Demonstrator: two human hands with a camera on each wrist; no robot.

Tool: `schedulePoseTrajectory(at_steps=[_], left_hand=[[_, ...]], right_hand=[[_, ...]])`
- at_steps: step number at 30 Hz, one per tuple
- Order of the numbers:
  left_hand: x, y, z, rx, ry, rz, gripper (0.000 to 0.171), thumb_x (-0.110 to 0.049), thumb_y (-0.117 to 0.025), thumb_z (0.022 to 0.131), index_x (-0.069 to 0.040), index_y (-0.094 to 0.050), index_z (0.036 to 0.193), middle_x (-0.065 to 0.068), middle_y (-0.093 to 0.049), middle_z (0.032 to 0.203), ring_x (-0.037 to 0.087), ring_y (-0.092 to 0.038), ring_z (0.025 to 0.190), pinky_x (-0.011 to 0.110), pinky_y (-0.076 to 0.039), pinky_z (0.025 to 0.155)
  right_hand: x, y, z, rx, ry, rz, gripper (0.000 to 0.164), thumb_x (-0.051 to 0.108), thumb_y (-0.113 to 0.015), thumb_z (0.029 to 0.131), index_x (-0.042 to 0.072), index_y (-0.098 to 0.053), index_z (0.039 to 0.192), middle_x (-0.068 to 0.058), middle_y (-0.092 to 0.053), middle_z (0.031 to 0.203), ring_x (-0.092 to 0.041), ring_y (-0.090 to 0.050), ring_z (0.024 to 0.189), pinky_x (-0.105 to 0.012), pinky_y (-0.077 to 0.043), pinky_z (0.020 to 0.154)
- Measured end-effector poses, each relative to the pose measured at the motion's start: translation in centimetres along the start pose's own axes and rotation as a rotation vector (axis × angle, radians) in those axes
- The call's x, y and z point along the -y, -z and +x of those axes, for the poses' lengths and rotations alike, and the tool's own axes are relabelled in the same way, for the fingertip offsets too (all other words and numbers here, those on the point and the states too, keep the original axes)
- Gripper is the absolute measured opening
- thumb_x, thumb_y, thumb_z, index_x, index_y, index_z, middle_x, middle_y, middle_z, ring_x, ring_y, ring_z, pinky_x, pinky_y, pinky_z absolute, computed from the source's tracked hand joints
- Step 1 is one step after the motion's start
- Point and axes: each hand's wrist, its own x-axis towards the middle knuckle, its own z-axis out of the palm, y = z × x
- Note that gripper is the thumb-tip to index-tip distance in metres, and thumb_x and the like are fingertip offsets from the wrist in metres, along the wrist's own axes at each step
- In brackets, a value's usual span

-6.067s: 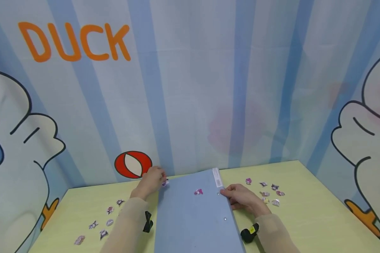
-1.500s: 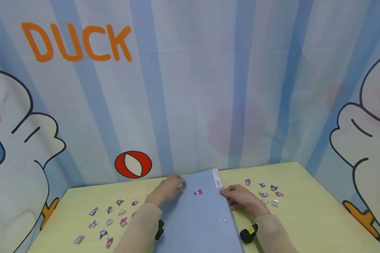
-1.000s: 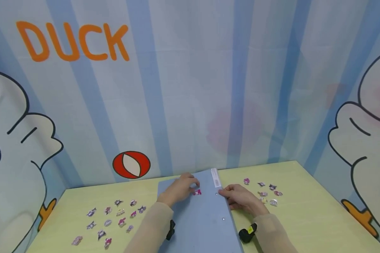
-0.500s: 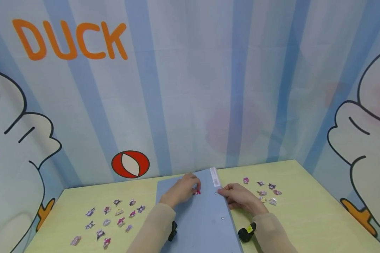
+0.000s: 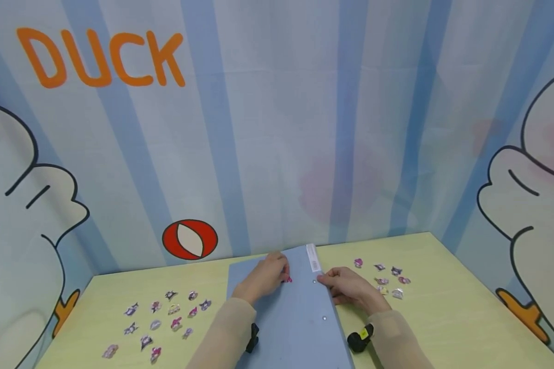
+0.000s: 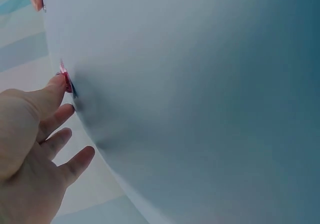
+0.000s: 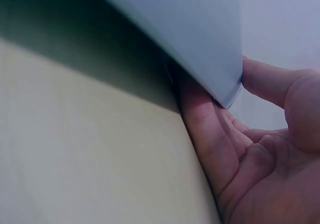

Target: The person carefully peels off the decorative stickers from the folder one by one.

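A light blue file folder (image 5: 300, 328) stands propped at a slant over the table, a barcode label (image 5: 313, 258) at its top right and small metal rivets down its right side. My right hand (image 5: 353, 289) grips the folder's right edge, thumb on the front face and fingers tucked behind, as the right wrist view shows. High on the front, my left hand (image 5: 265, 277) is at a small pink sticker (image 6: 66, 80). Its thumb and forefinger pinch the sticker, whose edge stands out from the surface in the left wrist view. The left hand's other fingers are spread.
Several small character stickers (image 5: 176, 323) lie scattered on the pale yellow table (image 5: 448, 318) to the left of the folder. Another group of stickers (image 5: 396, 270) lies to its right. Behind the table hangs a striped blue curtain (image 5: 277, 154) with DUCK lettering.
The sticker earlier at the folder's top left corner is gone from there. My left hand has moved right across the folder to the pink sticker. My right hand keeps its grip.
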Motion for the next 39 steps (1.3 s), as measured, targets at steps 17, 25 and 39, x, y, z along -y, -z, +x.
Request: schedulePoseTrajectory(at_steps=[17, 25, 39], left_hand=[[0.8, 0.6, -0.7, -0.018, -0.036, -0.014, 0.019, -0.009, -0.063, 0.095, -0.016, -0.053, 0.081, 0.002, -0.054, 0.107, 0.022, -0.051, 0.107, 0.040, -0.046, 0.089], [1.5, 1.4, -1.4, -0.036, -0.001, -0.062, 0.016, -0.006, -0.065, 0.093, -0.012, -0.054, 0.084, 0.002, -0.052, 0.103, 0.021, -0.052, 0.102, 0.037, -0.048, 0.089], [5.0, 2.9, -4.2, -0.031, 0.154, -0.093, 0.017, -0.008, -0.067, 0.093, -0.013, -0.053, 0.083, 0.001, -0.049, 0.097, 0.019, -0.047, 0.090, 0.035, -0.048, 0.077]], right_hand=[[-0.2, 0.1, 0.2, -0.002, -0.006, -0.009, 0.038, 0.036, -0.066, 0.094, 0.001, -0.058, 0.104, -0.011, -0.064, 0.087, -0.018, -0.058, 0.067, -0.027, -0.051, 0.056], [-0.2, 0.1, 0.2, 0.002, -0.006, -0.004, 0.039, 0.037, -0.067, 0.093, 0.001, -0.058, 0.104, -0.011, -0.063, 0.086, -0.017, -0.057, 0.067, -0.026, -0.050, 0.056], [0.2, -0.1, -0.1, -0.005, -0.008, -0.004, 0.038, 0.036, -0.066, 0.094, 0.000, -0.057, 0.105, -0.011, -0.063, 0.086, -0.017, -0.057, 0.066, -0.026, -0.050, 0.055]])
